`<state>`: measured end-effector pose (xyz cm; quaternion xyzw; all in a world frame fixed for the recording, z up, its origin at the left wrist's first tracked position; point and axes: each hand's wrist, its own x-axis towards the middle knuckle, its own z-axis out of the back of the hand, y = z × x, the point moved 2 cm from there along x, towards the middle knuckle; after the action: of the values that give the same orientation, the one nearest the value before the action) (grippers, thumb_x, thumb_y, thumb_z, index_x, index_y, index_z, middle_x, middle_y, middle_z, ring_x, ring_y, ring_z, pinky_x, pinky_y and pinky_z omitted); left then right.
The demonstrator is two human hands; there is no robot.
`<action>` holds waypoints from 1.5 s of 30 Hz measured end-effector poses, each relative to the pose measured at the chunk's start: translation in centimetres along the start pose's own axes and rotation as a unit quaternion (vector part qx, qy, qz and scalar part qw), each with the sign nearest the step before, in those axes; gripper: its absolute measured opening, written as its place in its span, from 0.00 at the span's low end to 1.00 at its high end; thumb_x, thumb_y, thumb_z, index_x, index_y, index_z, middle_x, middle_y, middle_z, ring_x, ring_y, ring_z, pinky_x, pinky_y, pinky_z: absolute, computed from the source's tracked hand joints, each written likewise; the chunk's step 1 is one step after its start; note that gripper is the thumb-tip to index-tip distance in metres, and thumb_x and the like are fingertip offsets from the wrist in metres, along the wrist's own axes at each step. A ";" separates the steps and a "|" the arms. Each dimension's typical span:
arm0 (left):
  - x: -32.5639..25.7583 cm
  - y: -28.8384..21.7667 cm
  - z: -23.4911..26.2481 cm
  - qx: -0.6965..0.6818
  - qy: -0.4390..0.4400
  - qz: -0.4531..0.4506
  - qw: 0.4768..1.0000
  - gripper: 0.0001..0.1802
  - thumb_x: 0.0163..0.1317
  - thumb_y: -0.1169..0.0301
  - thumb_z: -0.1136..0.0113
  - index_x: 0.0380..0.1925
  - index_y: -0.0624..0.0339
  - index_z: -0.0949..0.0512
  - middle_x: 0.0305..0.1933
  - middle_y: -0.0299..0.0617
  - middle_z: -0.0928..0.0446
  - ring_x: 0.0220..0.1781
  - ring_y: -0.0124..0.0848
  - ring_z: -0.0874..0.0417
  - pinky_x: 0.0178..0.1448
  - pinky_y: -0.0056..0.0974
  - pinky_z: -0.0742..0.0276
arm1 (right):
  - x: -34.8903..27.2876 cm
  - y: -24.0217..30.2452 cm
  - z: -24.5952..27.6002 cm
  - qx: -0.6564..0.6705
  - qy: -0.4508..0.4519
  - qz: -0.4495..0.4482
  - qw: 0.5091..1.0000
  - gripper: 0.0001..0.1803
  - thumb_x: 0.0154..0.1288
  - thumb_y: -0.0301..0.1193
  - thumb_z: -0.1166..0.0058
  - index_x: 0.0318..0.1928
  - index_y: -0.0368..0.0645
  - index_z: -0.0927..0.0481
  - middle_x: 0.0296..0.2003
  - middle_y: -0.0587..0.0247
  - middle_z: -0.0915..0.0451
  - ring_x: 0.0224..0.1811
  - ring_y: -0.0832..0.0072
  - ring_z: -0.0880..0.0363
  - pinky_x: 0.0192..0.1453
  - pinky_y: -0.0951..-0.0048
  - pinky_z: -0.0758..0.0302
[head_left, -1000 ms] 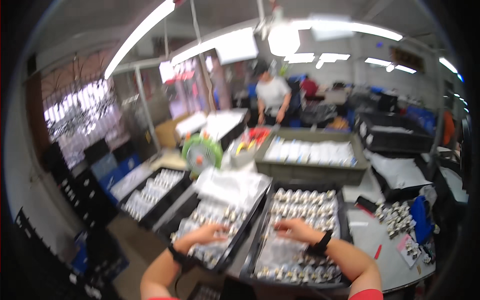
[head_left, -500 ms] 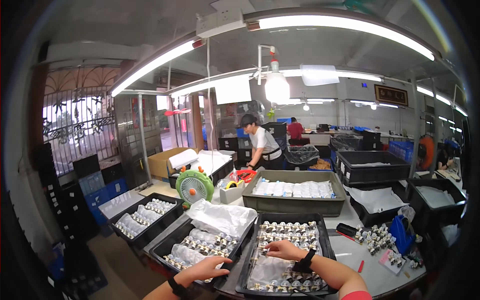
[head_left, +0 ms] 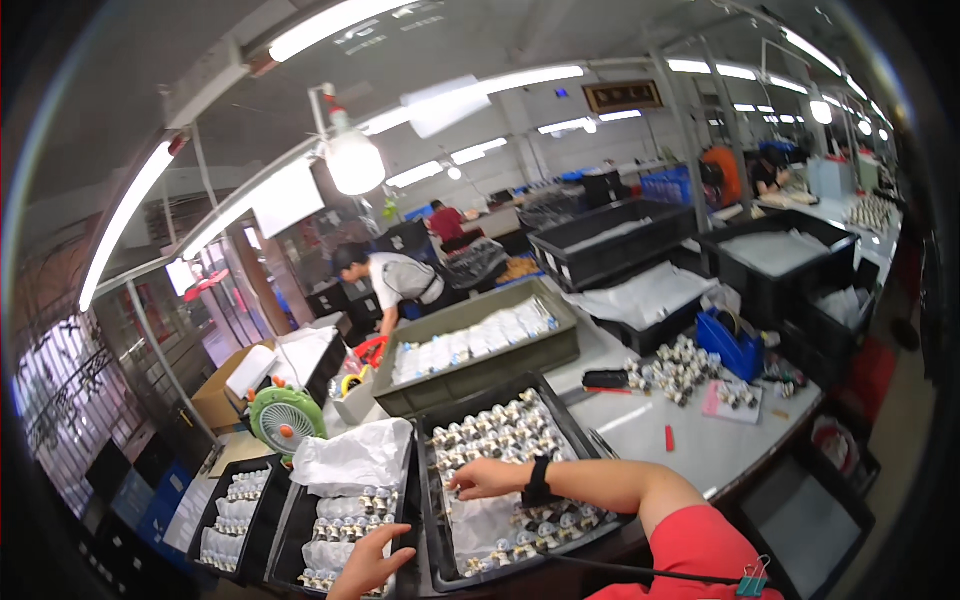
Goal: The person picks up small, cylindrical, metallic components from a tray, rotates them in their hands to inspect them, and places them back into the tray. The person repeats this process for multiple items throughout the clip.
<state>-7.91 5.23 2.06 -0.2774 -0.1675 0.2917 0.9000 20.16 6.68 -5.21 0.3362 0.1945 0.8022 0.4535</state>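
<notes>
My right hand (head_left: 488, 479), a black band at its wrist, reaches over a black tray (head_left: 575, 430). The tray holds rows of small metal fittings (head_left: 500, 436) and a sheet of thin white paper (head_left: 478, 524). Its fingers are drawn together at the left end of a row; what lies between them is too small to make out. Over the right edge of a second black tray (head_left: 287, 540), which has fittings between strips of white paper, my left hand (head_left: 372, 565) is held with fingers apart and nothing in it.
A green bin (head_left: 480, 378) with white-wrapped pieces stands behind the trays, a green fan (head_left: 287, 420) to its left. On the right lie loose fittings (head_left: 680, 370), a blue tape dispenser (head_left: 730, 345) and a red strip (head_left: 669, 438). A co-worker (head_left: 400, 280) bends over beyond the bin.
The view has swung to the right and tilted, so the trays now appear further left. My right hand stays over the same tray; my left stays open beside it.
</notes>
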 end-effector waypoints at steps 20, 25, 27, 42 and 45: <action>1.6 7.8 4.7 -0.023 0.002 0.127 0.992 0.19 0.57 0.69 0.40 0.50 0.61 0.25 0.41 0.44 0.20 0.41 0.32 0.19 0.46 0.35 0.25 | 0.0 2.4 1.5 0.039 0.023 -0.054 0.998 0.13 0.57 0.25 0.41 0.44 0.38 0.22 0.27 0.63 0.21 0.31 0.78 0.23 0.41 0.74 0.25; 2.5 15.8 8.2 -0.073 -0.036 0.237 0.968 0.15 0.57 0.69 0.40 0.42 0.66 0.21 0.35 0.43 0.19 0.36 0.27 0.20 0.41 0.33 0.24 | 0.6 2.4 1.6 0.056 0.017 -0.070 0.996 0.12 0.56 0.26 0.41 0.42 0.38 0.21 0.27 0.59 0.20 0.30 0.75 0.22 0.40 0.74 0.25; 3.9 15.9 8.0 -0.025 -0.010 0.246 0.969 0.13 0.56 0.69 0.41 0.40 0.64 0.20 0.33 0.42 0.19 0.33 0.26 0.20 0.38 0.33 0.24 | 0.4 1.8 1.8 0.066 0.012 -0.092 0.994 0.13 0.56 0.26 0.41 0.43 0.38 0.22 0.27 0.60 0.20 0.30 0.75 0.22 0.40 0.75 0.26; 10.7 -1.1 0.3 -0.341 -0.007 -0.019 0.940 0.16 0.62 0.67 0.44 0.48 0.63 0.25 0.42 0.39 0.21 0.41 0.26 0.20 0.48 0.29 0.26 | 1.7 -0.1 1.9 -0.061 -0.007 -0.118 0.991 0.19 0.52 0.29 0.39 0.45 0.38 0.23 0.36 0.54 0.21 0.40 0.63 0.22 0.46 0.67 0.26; 10.5 -2.8 0.9 -0.467 0.014 -0.015 0.884 0.18 0.63 0.66 0.44 0.51 0.62 0.27 0.45 0.40 0.22 0.45 0.26 0.21 0.50 0.29 0.26 | 2.2 -0.8 1.2 -0.116 0.037 -0.068 0.990 0.27 0.48 0.31 0.37 0.51 0.42 0.28 0.45 0.51 0.26 0.48 0.57 0.26 0.52 0.63 0.28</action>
<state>0.97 10.21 5.93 -0.6676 -0.2756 0.1624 0.6724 20.67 9.02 -4.03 0.2375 0.1389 0.7986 0.5354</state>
